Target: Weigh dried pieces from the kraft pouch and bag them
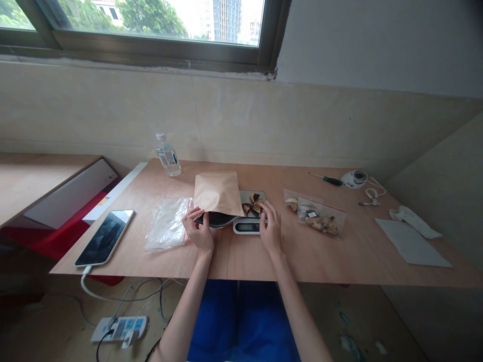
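Note:
A brown paper bag (219, 192) lies over a dark round dish (217, 219) at the middle of the table. My left hand (199, 231) is closed at the bag's lower left corner, thumb and fingers on its edge and the dish's rim. To the right stands a small digital scale (247, 226) with several dark and tan dried pieces (253, 203) on its plate. My right hand (270, 229) rests against the scale's right side, fingers apart and beside the pieces. Clear plastic bags (166, 226) lie left of my left hand.
Zip bags of dried pieces (320, 218) lie right of the scale. A water bottle (168, 158) stands at the back left, a charging phone (105, 239) at the left edge. A screwdriver (332, 181), white camera (353, 179) and white paper (411, 244) are at the right.

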### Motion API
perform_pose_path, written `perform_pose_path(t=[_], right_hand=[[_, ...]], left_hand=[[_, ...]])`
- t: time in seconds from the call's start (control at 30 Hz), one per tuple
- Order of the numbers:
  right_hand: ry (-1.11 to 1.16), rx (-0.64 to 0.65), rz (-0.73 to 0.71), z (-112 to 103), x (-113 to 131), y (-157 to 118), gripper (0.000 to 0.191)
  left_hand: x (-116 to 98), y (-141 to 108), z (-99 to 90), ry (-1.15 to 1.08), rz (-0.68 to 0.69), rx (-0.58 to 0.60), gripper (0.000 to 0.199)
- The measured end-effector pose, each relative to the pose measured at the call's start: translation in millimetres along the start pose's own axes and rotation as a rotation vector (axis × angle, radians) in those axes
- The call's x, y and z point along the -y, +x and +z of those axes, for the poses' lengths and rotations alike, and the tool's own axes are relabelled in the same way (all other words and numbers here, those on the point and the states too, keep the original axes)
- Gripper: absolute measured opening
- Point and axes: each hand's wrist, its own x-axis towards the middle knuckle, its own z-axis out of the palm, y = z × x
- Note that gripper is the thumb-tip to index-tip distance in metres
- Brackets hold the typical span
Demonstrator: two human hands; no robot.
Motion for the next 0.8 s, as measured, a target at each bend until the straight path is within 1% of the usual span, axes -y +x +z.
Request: perform_pose_path(t=[0.17, 0.27, 0.37, 0.47, 0.53, 0.6, 0.67, 0.73, 0.8], right_hand=[[-0.065, 0.025, 0.008, 3.1, -3.0, -6.4, 0.032], [-0.09, 0.006, 0.023, 5.1, -5.7, -6.8, 0.03], [-0.071, -0.029, 0.036, 1.3, -5.2, -6.0, 0.03], [-0.002, -0.075, 0.007, -6.3, 7.7, -6.9, 0.028], [0.086, -0.064, -0.051, -8.3, 26.5, -9.7, 0.027], [0.186, 0.031, -0.147, -4.0, 51.0, -13.8, 0.029], [0.241, 0.211, -0.263, 7.0, 76.2, -17.7, 0.035], [0.186, 0.335, -0.301, 21.9, 97.2, -18.9, 0.04], [0.073, 0.422, -0.275, 36.2, 111.7, -16.0, 0.043]], left_hand=[[-1.9, 0.0, -0.5, -0.025, 0.016, -0.013, 0.012], [-2.0, -0.2, -0.4, -0.03, 0.02, -0.011, 0.011], [-0.6, -0.2, -0.5, -0.024, 0.017, -0.008, 0.011], [0.8, 0.2, -0.6, -0.024, 0.017, -0.012, 0.011], [0.8, 0.6, -0.4, -0.022, 0.022, -0.02, 0.012], [-0.1, 0.8, -0.2, -0.02, 0.021, -0.025, 0.012], [-1.3, 0.8, -0.1, -0.02, 0.015, -0.026, 0.012], [-1.8, 0.6, 0.0, -0.024, 0.004, -0.038, 0.011], [-1.0, 0.4, 0.1, -0.033, -0.006, -0.06, 0.011]])
